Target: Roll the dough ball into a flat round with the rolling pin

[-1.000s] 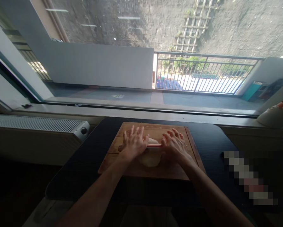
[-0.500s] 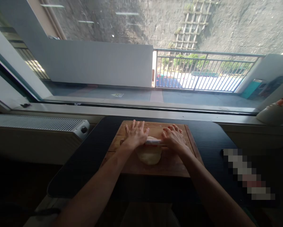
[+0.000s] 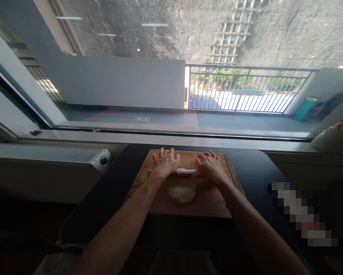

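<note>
On a wooden cutting board (image 3: 188,210) lies a flattened, pale lump of dough (image 3: 182,193). Across its far part rests a rolling pin (image 3: 187,173), wrapped in a white and red label at its middle. My left hand (image 3: 166,163) presses on the pin's left part, palm down, fingers stretched forward and spread. On the right part of the pin, my right hand (image 3: 210,164) lies palm down too, its fingers reaching forward and slightly bent. The hands hide most of the pin on both sides of the label.
The board sits on a black table (image 3: 254,183) against a window sill (image 3: 245,144). A radiator (image 3: 102,158) stands left of the table. At the right end of the sill is a pale rounded object (image 3: 331,137). A blurred-out item (image 3: 303,214) lies at the table's right.
The rolling pin has turned under my palms, so more of its red label shows. The whole view has shifted slightly; both hands stay on the pin.
</note>
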Demonstrator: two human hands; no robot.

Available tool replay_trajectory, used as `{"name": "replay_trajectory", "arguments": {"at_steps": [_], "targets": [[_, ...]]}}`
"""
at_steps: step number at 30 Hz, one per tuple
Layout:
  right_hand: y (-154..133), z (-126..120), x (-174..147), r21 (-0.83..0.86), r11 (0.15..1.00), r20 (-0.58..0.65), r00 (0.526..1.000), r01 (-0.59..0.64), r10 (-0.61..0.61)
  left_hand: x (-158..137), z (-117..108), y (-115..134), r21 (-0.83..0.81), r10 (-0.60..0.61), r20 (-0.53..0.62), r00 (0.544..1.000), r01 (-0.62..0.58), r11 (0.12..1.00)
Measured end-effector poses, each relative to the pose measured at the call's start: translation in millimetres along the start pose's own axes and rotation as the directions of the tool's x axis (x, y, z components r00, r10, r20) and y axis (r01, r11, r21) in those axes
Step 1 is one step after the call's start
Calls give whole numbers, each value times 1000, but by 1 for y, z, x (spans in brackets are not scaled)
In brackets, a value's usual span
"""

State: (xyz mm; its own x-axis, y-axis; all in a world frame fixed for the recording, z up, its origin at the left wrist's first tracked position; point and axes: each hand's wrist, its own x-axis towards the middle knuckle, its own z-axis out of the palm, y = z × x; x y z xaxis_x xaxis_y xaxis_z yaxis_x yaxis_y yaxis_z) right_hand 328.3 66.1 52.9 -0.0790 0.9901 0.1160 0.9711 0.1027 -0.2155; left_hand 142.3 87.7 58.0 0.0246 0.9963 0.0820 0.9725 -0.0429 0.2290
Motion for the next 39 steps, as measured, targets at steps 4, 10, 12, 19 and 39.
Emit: {"name": "replay_trajectory", "arguments": {"at_steps": [4,10,12,19,39], "targets": [[-6,5,-41,-62,996,-140,987,67,-75,-39,4,-3,40,124,-126,984,-120,992],[-7,-1,-75,-36,991,-104,986,130,-133,-44,3,-5,66,226,-281,933,-217,974],[-3,-9,-71,32,975,-50,974,222,-220,-29,-6,-3,31,189,-321,928,-190,981],[24,-17,-67,105,944,-50,950,312,-308,-49,-35,-16,-185,149,-569,809,-303,935],[53,-2,-50,-80,997,-184,983,5,-20,10,-21,4,-271,251,456,854,-135,953]]}}
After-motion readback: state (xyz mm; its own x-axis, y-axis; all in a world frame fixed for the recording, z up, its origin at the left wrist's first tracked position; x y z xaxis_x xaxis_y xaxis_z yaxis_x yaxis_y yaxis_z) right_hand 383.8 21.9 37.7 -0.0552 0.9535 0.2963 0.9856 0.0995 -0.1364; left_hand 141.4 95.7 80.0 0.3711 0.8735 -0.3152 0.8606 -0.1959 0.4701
